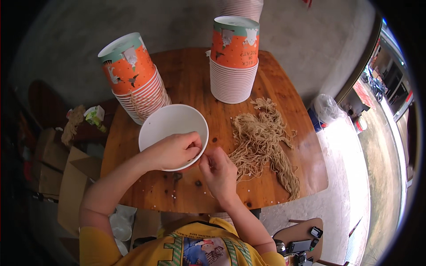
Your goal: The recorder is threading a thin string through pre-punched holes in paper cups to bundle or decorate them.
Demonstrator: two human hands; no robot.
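Note:
A round paper bucket (171,117), white inside, stands on the table with its open top facing up. A strip of orange shows on its outside near my hands. My left hand (179,148) reaches over the near rim into the bucket, its fingers curled against the inner wall on the right. Just outside that wall, my right hand (219,174) is closed in a pinch beside the rim. What either hand holds, if anything, is hidden by the fingers. Right of my right hand lies a loose heap of tan cords (262,144).
Two tall stacks of orange and green printed buckets stand behind: the left stack (131,73) leaning in view with cord beside it, the right stack (234,62) upright. Small white bits dot the wooden table (191,195). A cardboard box (73,195) sits left, a stool (306,235) lower right.

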